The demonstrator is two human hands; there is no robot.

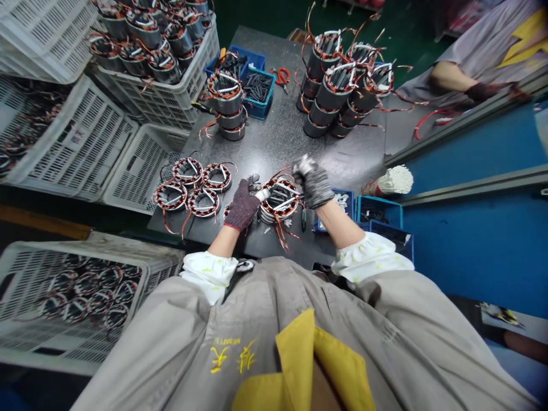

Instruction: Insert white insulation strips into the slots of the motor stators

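Head view, logged by me: white plastic crates (141, 165) far left; dark speckled workbench (274, 142) centre; wired motor stator (278, 200) between left hand (244, 204), fingers pinching white tube (262, 195), and right hand (312, 182), fingers clenching white pieces (303, 164); blue wall (471, 148) far right.

Left hand (243, 204): dark maroon knit work glove with red cuff, back of the hand upward, angled toward the far right, fingers (254, 182) extended and slightly curled. Right hand (313, 184): grey knit work glove, pale at the fingertips (302, 165), bunched and raised, angled toward the far left. Both hands close together, near the middle of the view. Left forearm (221, 241) and right forearm (340, 224): bare, converging inward from the near side. White elasticated oversleeves (209, 276): one gathered above each forearm. Upper arms (432, 337): covered by grey work-coat sleeves, spread wide on either side.
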